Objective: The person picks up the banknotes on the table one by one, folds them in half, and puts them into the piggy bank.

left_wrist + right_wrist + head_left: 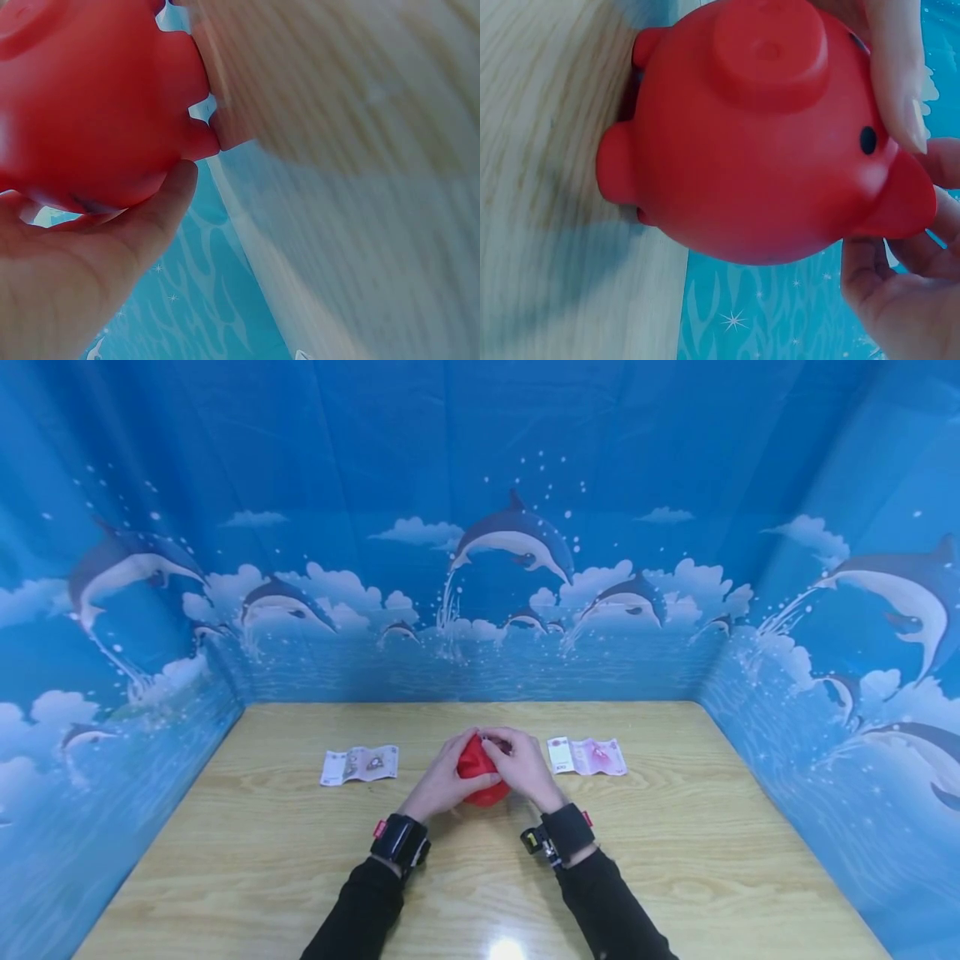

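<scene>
Red and smooth, the round pig-shaped bank [472, 762] stood, feet apparently down, on the pale wood-grain table [225, 877], between a creased pinkish-white left banknote [360, 765] and its pink-and-white right counterpart [587, 757]. Left hand [444, 782] and right hand [527, 768] had fingers clamped round its top. Uneven pressure could have tipped it; the slick curve might have slipped.

A wood-grain table [277, 868] bears 2 banknotes [360, 765] [587, 757] and, between them, a red piggy bank [757, 150].
</scene>
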